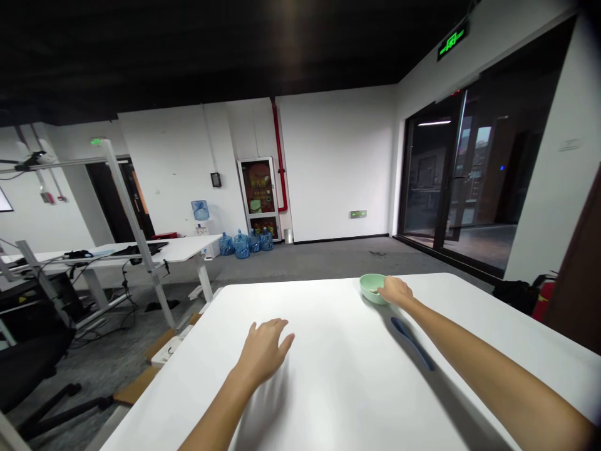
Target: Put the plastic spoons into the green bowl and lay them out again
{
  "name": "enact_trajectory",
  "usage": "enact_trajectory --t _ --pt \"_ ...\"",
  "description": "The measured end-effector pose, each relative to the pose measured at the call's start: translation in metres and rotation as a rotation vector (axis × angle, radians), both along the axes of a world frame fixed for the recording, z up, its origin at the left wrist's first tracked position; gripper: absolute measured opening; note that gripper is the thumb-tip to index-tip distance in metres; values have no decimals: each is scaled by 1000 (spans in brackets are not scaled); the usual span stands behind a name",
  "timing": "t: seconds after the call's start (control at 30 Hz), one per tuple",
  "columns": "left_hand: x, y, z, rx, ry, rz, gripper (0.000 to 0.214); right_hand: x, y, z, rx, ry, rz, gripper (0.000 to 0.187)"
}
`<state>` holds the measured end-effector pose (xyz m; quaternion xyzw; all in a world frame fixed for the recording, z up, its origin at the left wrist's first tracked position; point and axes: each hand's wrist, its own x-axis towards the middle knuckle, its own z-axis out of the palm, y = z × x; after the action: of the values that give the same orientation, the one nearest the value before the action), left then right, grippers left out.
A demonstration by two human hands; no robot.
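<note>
My right hand [395,291] reaches across the white table [328,376], its fingers curled over the rim of a pale green bowl [373,288] near the far edge. Something pale lies inside the bowl, too small to tell what. A dark blue spoon-shaped utensil [412,343] lies flat on the tabletop just below my right forearm. My left hand [263,351] hovers low over the middle of the table, fingers spread and holding nothing.
Beyond the table's left side are cardboard [141,385], a black office chair [37,369] and a white desk [159,249] with cables. Blue water jugs [246,243] stand by the far wall. A fire extinguisher [544,297] stands right, near glass doors [455,188].
</note>
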<state>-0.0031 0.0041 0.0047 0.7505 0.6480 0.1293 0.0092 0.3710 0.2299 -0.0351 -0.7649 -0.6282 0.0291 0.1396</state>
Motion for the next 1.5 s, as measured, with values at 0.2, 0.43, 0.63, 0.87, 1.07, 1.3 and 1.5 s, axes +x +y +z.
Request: enact_trajectory --t 0.2,0.43,0.63,0.87,1.07,1.3,1.5 --pt "-1 3 0 -5 -5 -4 49 2 8 -7 -53 0 -20 41" --pt "-2 3 -2 -9 -18 -2 49 3 2 -4 -58 1 -8 41" --pt "-2 -1 -2 -2 -3 -4 50 2 -34 16 14 3 45 45" --pt "-2 -5 -1 3 16 -5 51 5 -92 34 143 18 163 56" --pt "-1 -11 1 26 15 -7 51 14 -141 34 195 54 258 56" --pt "0 -13 3 14 21 -10 51 16 -165 13 160 52 267 56" --pt "1 -10 0 18 23 -17 52 17 -168 -3 140 18 318 53"
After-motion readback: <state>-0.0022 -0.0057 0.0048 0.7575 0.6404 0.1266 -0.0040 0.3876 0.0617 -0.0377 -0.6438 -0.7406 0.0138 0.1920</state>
